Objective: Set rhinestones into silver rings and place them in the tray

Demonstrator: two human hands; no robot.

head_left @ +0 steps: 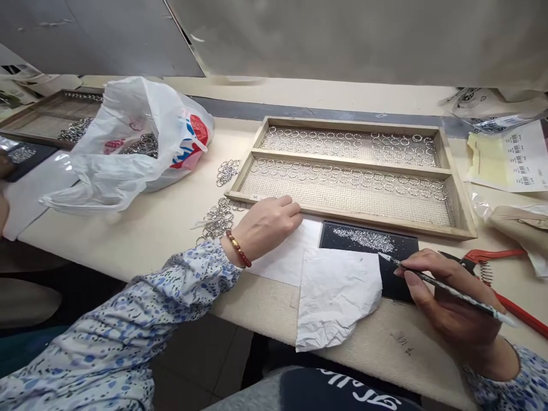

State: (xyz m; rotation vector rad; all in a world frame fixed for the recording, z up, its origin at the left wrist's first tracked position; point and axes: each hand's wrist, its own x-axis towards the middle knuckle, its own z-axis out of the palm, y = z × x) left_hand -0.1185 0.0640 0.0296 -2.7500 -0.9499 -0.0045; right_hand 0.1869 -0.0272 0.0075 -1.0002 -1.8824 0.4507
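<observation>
My left hand (270,228) is closed, knuckles up, over the white paper (285,265) by the front rail of the wooden mesh tray (342,211). Whatever its fingers pinch is hidden beneath them. In my right hand (454,302) a slim pen-like stick (454,295) is gripped like a pencil, its pale tip pointing at the black pad (402,279). Tiny shiny rhinestones (366,238) lie scattered on that pad. A crumpled white cloth or paper sheet (338,297) covers part of it. Rows of metal rings (317,171) sit in the tray.
Loose ring piles (219,220) lie left of the tray. Beyond them stands a white plastic bag (145,137) holding metal rings. Red-handled pliers (496,257) rest at the right, below a label sheet (514,160). Another tray (47,117) is at far left, near another person's hand.
</observation>
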